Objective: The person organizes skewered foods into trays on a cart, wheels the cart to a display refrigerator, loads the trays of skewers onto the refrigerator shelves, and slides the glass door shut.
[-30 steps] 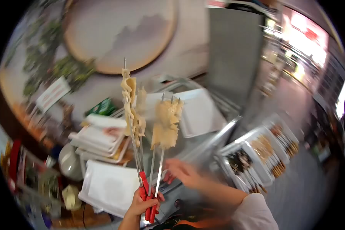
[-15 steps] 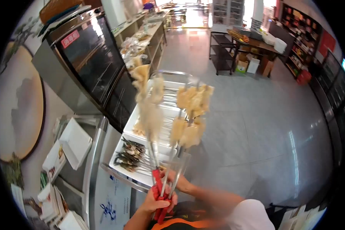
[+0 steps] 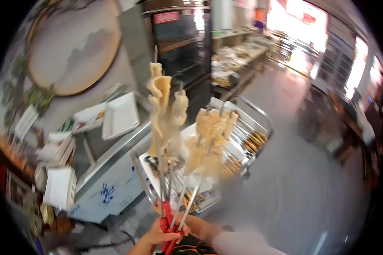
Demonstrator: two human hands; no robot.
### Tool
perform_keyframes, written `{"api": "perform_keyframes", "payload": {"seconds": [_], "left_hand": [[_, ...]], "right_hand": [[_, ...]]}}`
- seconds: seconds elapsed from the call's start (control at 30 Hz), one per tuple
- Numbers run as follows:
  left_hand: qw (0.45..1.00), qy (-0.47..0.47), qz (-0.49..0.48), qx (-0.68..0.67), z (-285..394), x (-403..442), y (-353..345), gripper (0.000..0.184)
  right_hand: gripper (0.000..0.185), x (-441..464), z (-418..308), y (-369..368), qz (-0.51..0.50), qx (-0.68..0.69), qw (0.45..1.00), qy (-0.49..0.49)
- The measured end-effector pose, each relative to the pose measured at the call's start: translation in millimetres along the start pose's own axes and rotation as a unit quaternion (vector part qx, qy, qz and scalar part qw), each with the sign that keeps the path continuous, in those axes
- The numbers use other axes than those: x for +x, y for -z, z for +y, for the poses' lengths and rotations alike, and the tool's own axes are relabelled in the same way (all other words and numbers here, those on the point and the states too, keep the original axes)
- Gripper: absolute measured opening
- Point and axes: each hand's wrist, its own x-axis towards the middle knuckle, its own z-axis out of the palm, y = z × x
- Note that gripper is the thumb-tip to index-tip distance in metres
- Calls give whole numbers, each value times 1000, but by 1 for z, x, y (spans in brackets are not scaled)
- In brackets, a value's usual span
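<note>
My left hand [image 3: 159, 233] is closed round the red handles [image 3: 167, 219] of several long metal skewers. Pale, folded pieces of food [image 3: 159, 110] are threaded on the upper part of these skewers, which stand upright and fan apart. My right hand [image 3: 193, 222] lies just behind the handles, its fingers largely covered by the skewers and my left hand; what it grips, if anything, is hidden. Beyond the hands is a metal-railed cart [image 3: 268, 123] carrying white trays. Skewers with wooden handles [image 3: 254, 141] lie in those trays, partly hidden by the raised food.
A white-and-blue counter [image 3: 115, 191] stands at the left, with a loose white tray [image 3: 120, 117] and stacked white trays [image 3: 60, 187] on it. Behind is a tall glass-door cabinet [image 3: 181, 46]. A shelf with bagged goods [image 3: 230, 63] runs beyond it. Grey floor [image 3: 281, 199] lies to the right.
The view has swung left, so the cabinet and cart appear farther right. The skewers remain in my left hand. My right hand is still behind them.
</note>
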Motion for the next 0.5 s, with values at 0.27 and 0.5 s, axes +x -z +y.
{"api": "perform_keyframes", "payload": {"seconds": [0.27,0.5], "left_hand": [[892,-265,349,-111,-101,-76,-106,37],[715,-365,563,-198,-196,-102,-275,36]], "right_hand": [[43,-30,13,22,-142,-125,978,-92],[52,-67,68,53,-216,-121,969,-17]]}}
